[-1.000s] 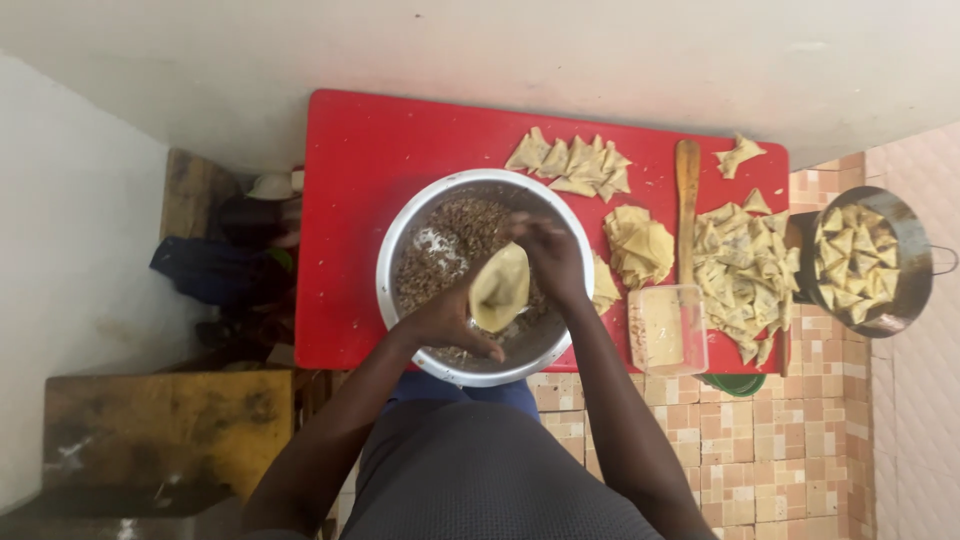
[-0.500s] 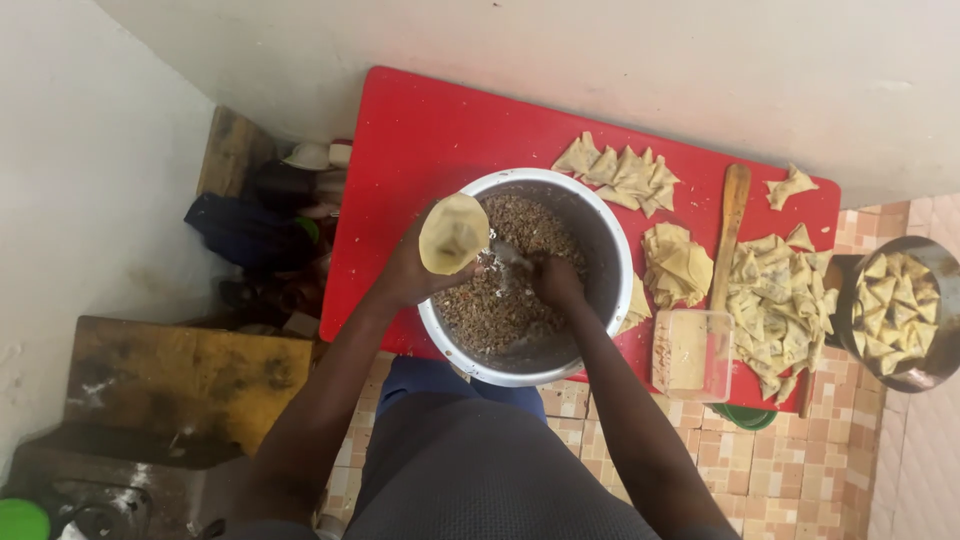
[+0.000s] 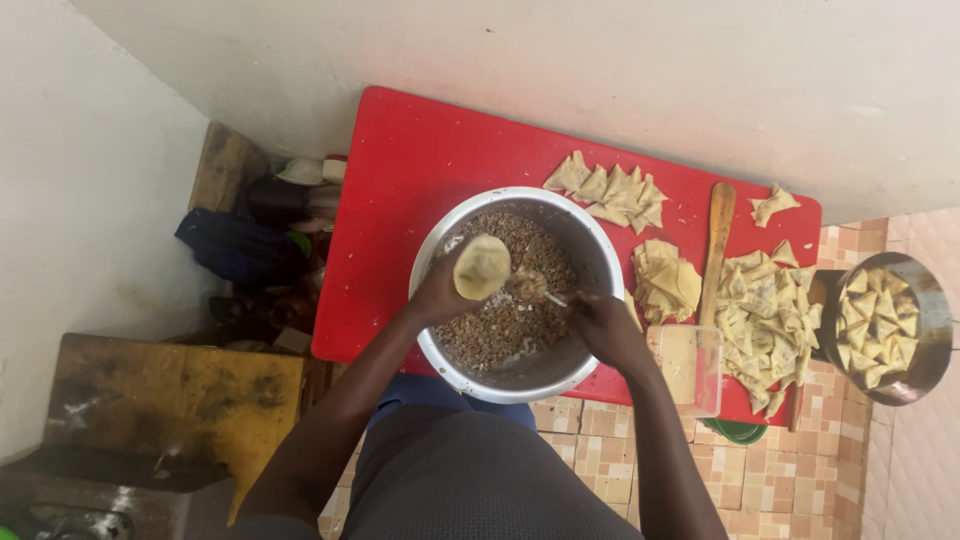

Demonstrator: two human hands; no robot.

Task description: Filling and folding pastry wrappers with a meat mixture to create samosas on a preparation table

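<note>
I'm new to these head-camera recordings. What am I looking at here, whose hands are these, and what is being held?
The one view comes from a camera on the person's head, looking straight down. Both arms are theirs. The left hand holds a cone of folded pastry over a large metal bowl of brown minced filling. The right hand holds a spoon loaded with filling beside the cone. The bowl sits on a red table, with pastry sheets, folded triangles, a wooden stick and a pot of filled triangles to the right.
</note>
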